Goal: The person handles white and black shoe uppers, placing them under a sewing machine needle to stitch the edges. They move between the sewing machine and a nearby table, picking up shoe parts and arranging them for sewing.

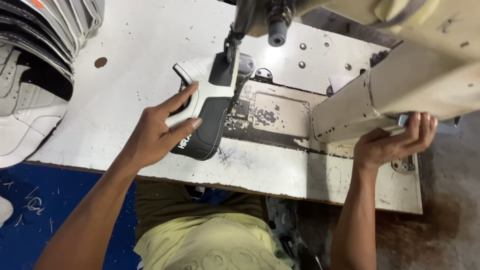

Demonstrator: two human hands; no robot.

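My left hand grips a white and black shoe upper piece lying on the sewing machine bed. Thumb and fingers pinch its left side, and the piece's far end sits under the presser foot and needle. My right hand reaches under the cream machine body at the right and curls its fingers around a metal lever or wheel part there.
A stack of white and black shoe uppers lies at the table's left end. The worn white table top has a small hole. Below the front edge are my lap, blue flooring on the left and bare concrete on the right.
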